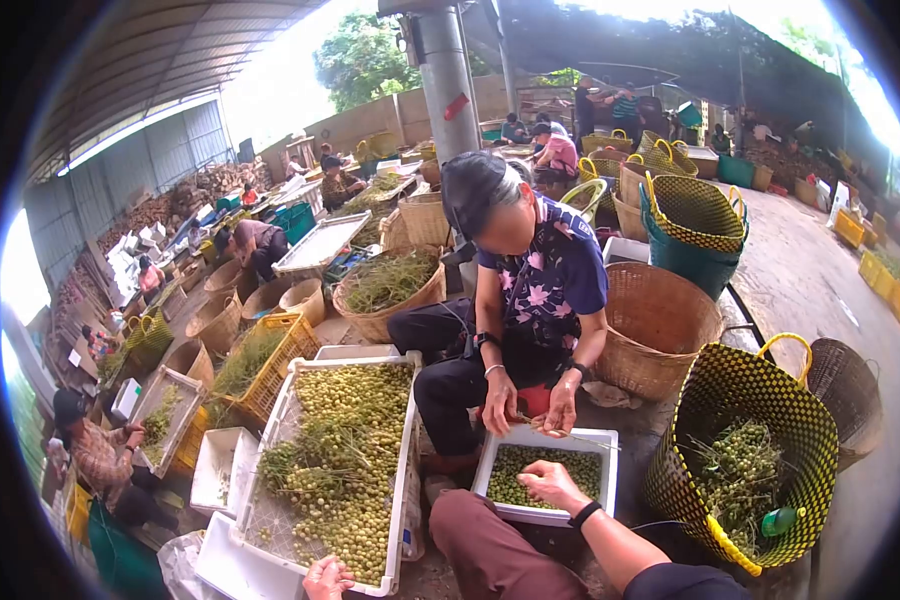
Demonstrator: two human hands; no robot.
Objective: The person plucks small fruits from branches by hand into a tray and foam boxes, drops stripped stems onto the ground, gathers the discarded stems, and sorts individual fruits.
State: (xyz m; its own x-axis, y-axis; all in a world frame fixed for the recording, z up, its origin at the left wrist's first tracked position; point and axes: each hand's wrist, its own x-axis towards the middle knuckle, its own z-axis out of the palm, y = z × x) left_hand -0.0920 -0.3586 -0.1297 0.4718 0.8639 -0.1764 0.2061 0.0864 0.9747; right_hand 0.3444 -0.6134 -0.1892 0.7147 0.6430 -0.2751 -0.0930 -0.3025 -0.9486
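My right hand [553, 484] hangs over a white box [610, 478] of small round green fruits [540, 472]. Its fingers are closed together, and whatever may be in them is too small to make out. At the bottom edge my left hand [328, 578] is beside the near end of a large white tray [402, 500], its fingers curled closed and partly cut off by the frame. Yellow-green round fruits [355, 395] and a heap of thin green stems [315, 462] lie in that tray. Across the white box, a co-worker's hands [530, 405] hold a thin stem.
A black-and-yellow woven basket [670, 440] with fruit bunches and a green bottle [778, 521] stands at right. Behind the seated co-worker [540, 260] is a wicker basket [660, 330]. Left are a yellow crate [295, 370] and an empty white bin [232, 455].
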